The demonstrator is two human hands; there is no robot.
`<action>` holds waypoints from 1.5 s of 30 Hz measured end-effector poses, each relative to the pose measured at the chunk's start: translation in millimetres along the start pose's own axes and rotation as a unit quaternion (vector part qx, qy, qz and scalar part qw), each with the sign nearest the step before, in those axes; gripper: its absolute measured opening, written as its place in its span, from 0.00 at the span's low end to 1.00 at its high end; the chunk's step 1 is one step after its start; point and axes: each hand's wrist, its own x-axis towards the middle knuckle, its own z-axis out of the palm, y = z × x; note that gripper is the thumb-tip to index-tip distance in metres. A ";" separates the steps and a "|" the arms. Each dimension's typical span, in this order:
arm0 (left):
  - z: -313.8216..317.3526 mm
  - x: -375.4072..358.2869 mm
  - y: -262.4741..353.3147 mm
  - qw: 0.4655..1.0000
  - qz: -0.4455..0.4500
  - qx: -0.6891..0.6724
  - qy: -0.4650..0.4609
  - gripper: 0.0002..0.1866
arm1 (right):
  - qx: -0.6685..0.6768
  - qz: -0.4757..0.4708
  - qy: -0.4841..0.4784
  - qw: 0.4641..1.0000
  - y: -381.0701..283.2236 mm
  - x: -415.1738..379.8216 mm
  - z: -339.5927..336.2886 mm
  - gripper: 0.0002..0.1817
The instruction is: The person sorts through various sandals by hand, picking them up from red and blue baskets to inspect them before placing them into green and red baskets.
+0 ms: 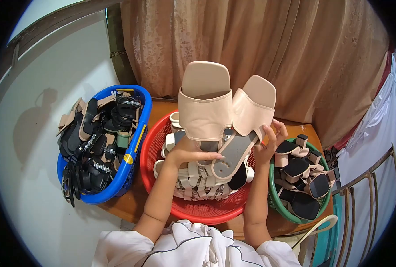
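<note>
Two beige slide sandals with wide bands and grey insoles are held up side by side, toes pointing away from me. My left hand (185, 153) grips the left sandal (205, 112), its thumb stretched across the heel part of the other one. The right sandal (254, 107) leans outward, and my right hand (270, 141) pinches its outer edge just below the band. Under both hands is a red basket (216, 216) with white strappy sandals (200, 189) heaped inside. Parts of those are hidden behind the held pair.
On the left stands a blue basket (145, 104) piled with black and tan sandals, some overhanging its rim. A green basket (276, 196) with beige and black heeled sandals is at the right. All rest on a wooden table (162, 107). Brown curtains (251, 40) hang behind.
</note>
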 end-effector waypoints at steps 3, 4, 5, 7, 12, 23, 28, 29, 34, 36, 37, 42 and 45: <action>4.0 -1.8 0.2 0.992 -0.084 -0.089 -0.011 0.39 | -0.064 -0.023 0.008 0.998 0.8 5.8 -3.8 0.21; 5.5 -1.7 3.6 0.986 -0.108 -0.126 -0.012 0.41 | -0.079 -0.021 0.012 0.997 -3.5 9.5 -4.5 0.20; 7.1 -2.2 10.5 0.976 -0.125 -0.176 -0.011 0.42 | -0.095 -0.018 0.016 0.995 -5.5 11.6 -5.0 0.19; 8.3 -1.6 10.4 0.980 -0.075 -0.180 0.027 0.43 | -0.067 -0.017 0.009 0.998 -3.3 10.9 -4.6 0.20; 4.8 2.9 -18.5 0.974 0.093 -0.187 0.093 0.39 | -0.025 -0.046 0.029 0.998 -3.7 8.7 4.3 0.21; 1.8 6.7 -10.1 0.940 0.134 -0.261 0.174 0.48 | -0.002 0.047 -0.027 0.999 10.2 -15.9 4.9 0.24; 0.5 7.7 -15.0 0.936 0.129 -0.259 0.202 0.50 | 0.259 0.310 0.022 0.914 12.3 -48.9 0.8 0.35; 0.5 8.2 -15.1 0.934 0.131 -0.263 0.206 0.50 | 0.289 0.303 -0.022 0.908 15.8 -44.4 -3.7 0.36; -0.2 9.0 -13.3 0.937 0.132 -0.256 0.200 0.49 | 0.732 0.288 0.002 0.617 -9.7 -11.2 3.1 0.30; -0.7 8.4 -13.7 0.939 0.130 -0.254 0.194 0.49 | 0.746 0.275 -0.043 0.605 -18.7 -3.0 -1.5 0.33; -1.4 8.0 -13.8 0.940 0.129 -0.252 0.189 0.49 | 0.752 0.268 -0.066 0.599 -20.1 -1.6 -2.8 0.35; -1.7 5.8 -6.4 0.948 0.124 -0.205 0.209 0.46 | 0.662 0.300 -0.071 0.683 1.5 -40.1 -11.9 0.41; -2.8 3.6 -2.3 0.955 0.127 -0.162 0.215 0.44 | 0.646 0.334 -0.110 0.677 -12.9 -28.0 -17.3 0.41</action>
